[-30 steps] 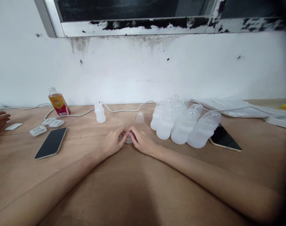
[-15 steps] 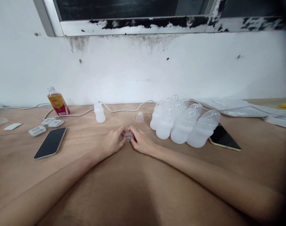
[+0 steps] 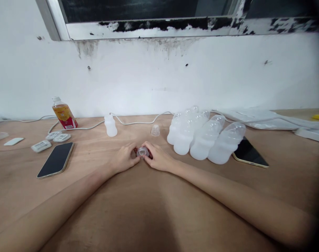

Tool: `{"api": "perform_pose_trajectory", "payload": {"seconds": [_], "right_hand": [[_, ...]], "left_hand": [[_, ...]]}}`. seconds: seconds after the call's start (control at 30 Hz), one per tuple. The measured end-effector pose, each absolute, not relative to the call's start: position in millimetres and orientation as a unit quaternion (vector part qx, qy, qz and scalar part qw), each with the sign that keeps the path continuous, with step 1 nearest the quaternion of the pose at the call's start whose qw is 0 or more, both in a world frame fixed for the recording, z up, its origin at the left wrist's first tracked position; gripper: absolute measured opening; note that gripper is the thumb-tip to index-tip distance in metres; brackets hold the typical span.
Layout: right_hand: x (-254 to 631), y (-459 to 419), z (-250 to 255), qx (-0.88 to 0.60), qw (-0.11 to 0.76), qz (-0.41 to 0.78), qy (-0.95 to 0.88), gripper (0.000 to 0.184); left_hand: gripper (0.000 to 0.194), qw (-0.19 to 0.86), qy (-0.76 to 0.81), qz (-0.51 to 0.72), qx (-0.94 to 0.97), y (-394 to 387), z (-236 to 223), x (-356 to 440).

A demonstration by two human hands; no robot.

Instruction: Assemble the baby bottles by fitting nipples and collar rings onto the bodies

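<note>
My left hand (image 3: 125,158) and my right hand (image 3: 158,158) meet at the middle of the wooden table (image 3: 159,210). Both pinch a small clear plastic ring-shaped part (image 3: 143,152) between their fingertips, just above the table. A small white bottle (image 3: 111,126) stands upright behind my left hand. A clear dome cap (image 3: 155,131) sits behind my right hand. Several translucent white bottles with clear caps (image 3: 204,138) lie in a row to the right of my right hand.
A black phone (image 3: 56,159) lies at the left, another phone (image 3: 250,156) under the bottle row. An orange drink bottle (image 3: 64,114), small white packets (image 3: 41,145) and a white cable (image 3: 138,123) sit near the wall. Plastic bags (image 3: 267,119) lie at far right.
Another person's hand at the far left edge has gone from view. My hands stay together on the clear part, which now shows more between the fingertips.
</note>
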State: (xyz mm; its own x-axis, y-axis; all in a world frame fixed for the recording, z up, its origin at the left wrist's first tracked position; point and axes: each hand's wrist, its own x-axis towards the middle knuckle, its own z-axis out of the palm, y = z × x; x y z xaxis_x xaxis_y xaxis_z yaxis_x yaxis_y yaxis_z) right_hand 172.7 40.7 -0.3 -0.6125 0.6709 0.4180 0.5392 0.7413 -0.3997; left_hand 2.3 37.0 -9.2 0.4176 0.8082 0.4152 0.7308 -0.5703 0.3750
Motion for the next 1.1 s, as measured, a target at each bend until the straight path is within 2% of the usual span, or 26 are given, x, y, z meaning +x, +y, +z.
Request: {"api": "perform_pose_trajectory", "payload": {"seconds": [1.1], "right_hand": [[170.5,47.2,-6.1,-0.333,0.295,0.117,-0.888,0.026]], "left_hand": [[0.005,0.050,0.498,0.267,0.823,39.1,-10.8,9.5]]}}
